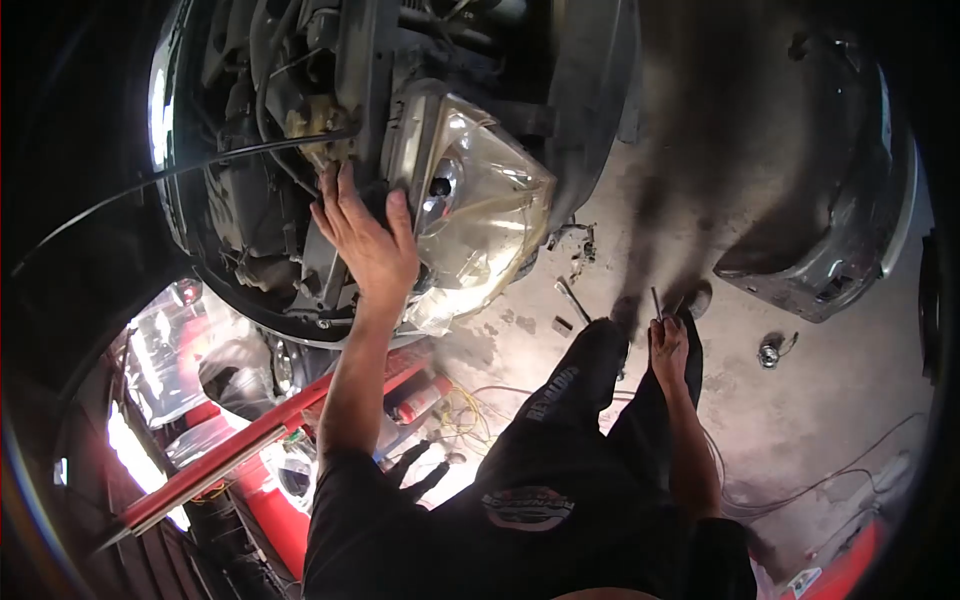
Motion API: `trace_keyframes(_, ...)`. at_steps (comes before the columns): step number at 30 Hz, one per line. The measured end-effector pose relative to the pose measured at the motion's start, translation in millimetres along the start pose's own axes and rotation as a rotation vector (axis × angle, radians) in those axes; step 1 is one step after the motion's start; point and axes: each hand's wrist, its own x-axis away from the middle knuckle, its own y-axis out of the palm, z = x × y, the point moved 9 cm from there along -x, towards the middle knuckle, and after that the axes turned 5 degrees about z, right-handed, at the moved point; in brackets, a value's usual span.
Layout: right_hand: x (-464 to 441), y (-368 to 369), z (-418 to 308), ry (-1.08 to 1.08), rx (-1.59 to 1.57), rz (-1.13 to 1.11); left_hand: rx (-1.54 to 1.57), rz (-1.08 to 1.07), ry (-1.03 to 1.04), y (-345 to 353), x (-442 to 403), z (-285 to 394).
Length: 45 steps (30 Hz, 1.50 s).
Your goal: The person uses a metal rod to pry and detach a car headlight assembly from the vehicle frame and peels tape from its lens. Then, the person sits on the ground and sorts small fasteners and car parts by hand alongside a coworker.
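My left hand (372, 245) reaches into the front of a car, fingers stretched out and thumb apart. It lies beside the inner edge of a headlight (490, 200), whose clear lens looks yellowed. The fingertips are near a dirty yellowish-brown part (318, 122) in the engine bay; whether they touch it I cannot tell. Low by my leg, my right hand (669, 352) is closed around a tool with a thin metal shaft (656, 302). Its handle is hidden in the fist, so its exact kind does not show.
A removed bumper (835, 240) lies on the concrete floor at right. Near it sits a small round metal part (769, 352). Cables (790, 500) trail across the floor. A red beam (250, 430) and a red cylinder (422, 400) stand at lower left. A thin rod (190, 172) spans the engine bay.
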Motion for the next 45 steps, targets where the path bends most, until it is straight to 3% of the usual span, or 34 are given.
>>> trace_keyframes(2, 1.3, -2.2, -9.4, -0.082, 0.03, -0.091, 0.031, 0.018, -0.013, 1.4, 1.3, -4.4)
trace_keyframes(8, 23.6, -23.7, 4.1, 0.028, 0.2, -0.097, 0.093, 0.113, -0.03, -15.2, 3.0, -10.3)
trace_keyframes(13, 26.1, -58.5, -11.6, 0.105, 0.375, -0.171, 0.509, 0.307, -0.151, -31.5, 14.4, -38.6)
trace_keyframes(15, 21.8, -69.8, -41.3, -0.034, 0.373, -0.24, 0.672, 0.42, -0.194, -40.9, 17.5, -46.9)
trace_keyframes(20, -0.5, -114.7, -125.4, -0.046, 0.388, -0.299, 0.758, 0.47, -0.144, -42.0, 20.5, -58.5)
trace_keyframes(22, -17.2, -138.6, -180.7, -0.082, 0.485, -0.228, 0.756, 0.484, -0.101, -33.5, 25.9, -56.6)
trace_keyframes(30, -55.9, -193.8, -336.4, -0.25, 0.4, -0.246, 0.623, 0.368, -0.094, -67.1, 79.2, -25.4)
trace_keyframes(35, -62.3, -232.1, -426.3, -0.169, 0.239, -0.252, 0.796, 0.177, -0.155, -73.5, 183.5, -1.1)
trace_keyframes(38, -55.3, -267.0, -487.9, -0.091, 0.012, -0.246, 1.024, 0.028, -0.302, -76.7, 226.7, -0.6)
trace_keyframes(40, -44.7, -285.1, -528.9, -0.166, -0.053, -0.235, 1.142, -0.052, -0.406, -92.7, 232.3, -5.9)
trace_keyframes(45, -9.6, -270.0, -592.9, -0.453, -0.349, -0.297, 1.095, 0.262, -0.311, -178.8, 188.7, -29.0)
